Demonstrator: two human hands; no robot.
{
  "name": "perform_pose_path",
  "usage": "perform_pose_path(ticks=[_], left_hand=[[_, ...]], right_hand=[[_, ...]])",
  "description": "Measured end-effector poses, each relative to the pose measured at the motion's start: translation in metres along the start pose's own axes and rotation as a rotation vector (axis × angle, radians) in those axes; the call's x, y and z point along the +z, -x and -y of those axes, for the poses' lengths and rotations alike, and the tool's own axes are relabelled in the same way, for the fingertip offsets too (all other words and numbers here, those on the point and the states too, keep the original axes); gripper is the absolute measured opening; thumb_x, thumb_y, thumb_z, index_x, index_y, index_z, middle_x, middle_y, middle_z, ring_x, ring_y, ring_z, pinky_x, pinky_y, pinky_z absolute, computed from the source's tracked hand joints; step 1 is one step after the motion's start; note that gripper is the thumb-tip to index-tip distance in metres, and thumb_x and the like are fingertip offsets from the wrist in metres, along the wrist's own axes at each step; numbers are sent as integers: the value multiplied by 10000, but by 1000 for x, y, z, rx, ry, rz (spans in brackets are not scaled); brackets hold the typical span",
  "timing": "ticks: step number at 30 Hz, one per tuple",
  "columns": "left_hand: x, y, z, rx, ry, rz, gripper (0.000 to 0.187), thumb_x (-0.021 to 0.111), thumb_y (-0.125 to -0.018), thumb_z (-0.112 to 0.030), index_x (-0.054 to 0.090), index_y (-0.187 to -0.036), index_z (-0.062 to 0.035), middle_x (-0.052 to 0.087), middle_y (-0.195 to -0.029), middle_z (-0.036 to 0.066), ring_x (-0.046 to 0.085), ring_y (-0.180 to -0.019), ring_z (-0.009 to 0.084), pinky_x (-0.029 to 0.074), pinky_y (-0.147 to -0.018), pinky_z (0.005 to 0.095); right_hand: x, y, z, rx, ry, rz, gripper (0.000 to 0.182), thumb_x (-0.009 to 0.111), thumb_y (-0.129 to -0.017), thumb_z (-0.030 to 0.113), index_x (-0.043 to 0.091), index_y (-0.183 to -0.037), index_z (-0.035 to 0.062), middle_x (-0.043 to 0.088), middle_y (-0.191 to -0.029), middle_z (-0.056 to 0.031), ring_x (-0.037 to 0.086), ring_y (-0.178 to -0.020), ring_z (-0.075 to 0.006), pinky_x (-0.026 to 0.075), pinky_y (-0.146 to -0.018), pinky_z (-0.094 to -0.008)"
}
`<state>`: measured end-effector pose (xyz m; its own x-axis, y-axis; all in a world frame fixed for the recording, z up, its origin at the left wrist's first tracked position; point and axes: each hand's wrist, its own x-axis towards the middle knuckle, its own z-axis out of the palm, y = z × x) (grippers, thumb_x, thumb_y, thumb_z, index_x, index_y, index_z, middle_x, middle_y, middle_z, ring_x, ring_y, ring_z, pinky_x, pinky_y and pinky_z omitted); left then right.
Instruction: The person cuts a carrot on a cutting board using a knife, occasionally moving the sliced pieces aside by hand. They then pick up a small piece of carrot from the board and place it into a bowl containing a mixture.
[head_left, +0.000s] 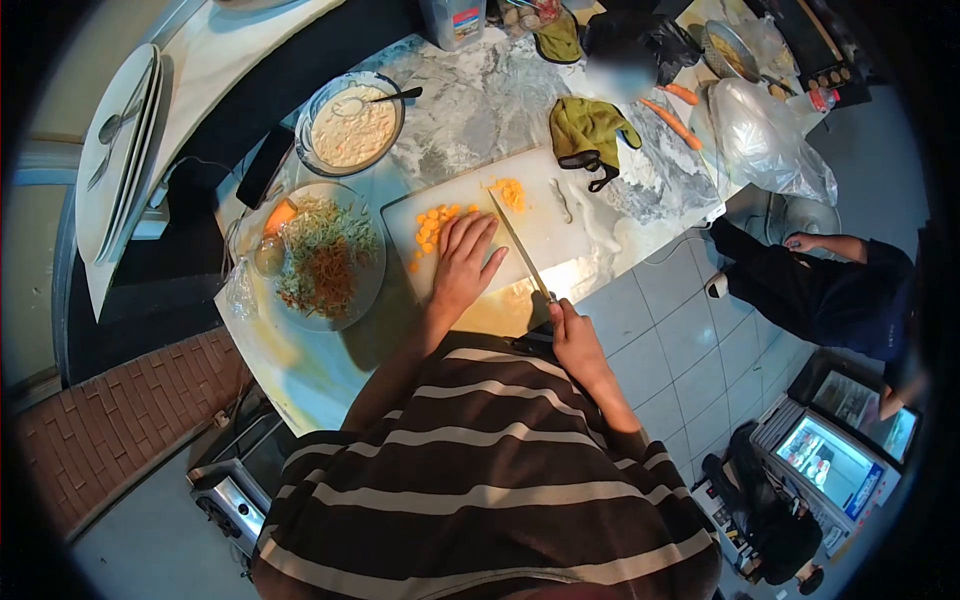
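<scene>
L hand (465, 262): mine, fingers slightly spread, thumb out, resting on board (545, 225); can't tell if tips pin slices (430, 225).
R hand (577, 345): I've got it closed round knife (522, 247) handle.
Knife: blade over board, btwn L hand & chopped bits (510, 194).
Slices: orange, on board, by L fingertips.
Board: on counter (455, 120).

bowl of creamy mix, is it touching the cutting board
Apart: in the head view, a strip of bare marbled countertop shows between the rim of the bowl of creamy mix and the nearest edge of the cutting board.
</scene>
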<state>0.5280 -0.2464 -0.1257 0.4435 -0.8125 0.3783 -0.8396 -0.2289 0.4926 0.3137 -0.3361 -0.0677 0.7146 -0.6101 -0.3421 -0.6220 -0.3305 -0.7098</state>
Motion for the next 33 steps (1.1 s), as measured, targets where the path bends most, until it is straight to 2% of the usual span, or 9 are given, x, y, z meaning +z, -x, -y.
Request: perform_pose_path(ticks=[10,12,21,24,26,33], left_hand=[[-2,-1,-3,12,-6,9,450,657,-902,-291,600,-1258,-23,585,-1291,87,483,-1263,271,288,-1117,470],[-2,-1,-2,5,-5,6,450,656,-902,-293,601,-1258,-23,584,-1294,86,484,-1263,271,287,-1118,470],[-3,-2,-2,-14,1,5,443,643,-912,-300,603,-1259,-29,585,-1295,69,471,-1256,282,292,-1116,464],[-4,-3,-3,-27,26,12,428,648,-904,-247,603,-1271,-30,593,-1303,86,473,-1269,298,301,-1104,471],[-3,-3,-2,-8,-11,9,444,635,-917,-305,600,-1269,-37,587,-1289,64,472,-1256,280,295,-1115,463],[-3,-3,-2,-15,-10,4,445,630,-919,-310,600,-1271,-39,588,-1289,56,472,-1256,276,292,-1117,462]], right_hand=[[-4,-2,7,18,-16,17,325,423,-1052,261,525,-969,-36,588,-693,-317,579,-732,-527,429,-593,-581],[-5,-1,9,53,16,14,351,437,-1049,271,552,-976,-53,581,-725,-316,570,-751,-518,428,-610,-536],[-10,-2,11,35,53,23,341,425,-1054,263,538,-948,-41,582,-715,-306,567,-743,-516,421,-596,-541],[-11,-2,14,31,45,36,344,416,-1057,265,534,-945,-38,574,-701,-306,561,-730,-520,418,-588,-540],[-9,-3,12,32,56,33,345,414,-1058,268,531,-946,-37,569,-694,-307,558,-725,-523,414,-585,-544],[-10,-2,16,50,100,24,341,413,-1059,277,529,-961,-28,553,-660,-317,548,-707,-535,398,-576,-567]])
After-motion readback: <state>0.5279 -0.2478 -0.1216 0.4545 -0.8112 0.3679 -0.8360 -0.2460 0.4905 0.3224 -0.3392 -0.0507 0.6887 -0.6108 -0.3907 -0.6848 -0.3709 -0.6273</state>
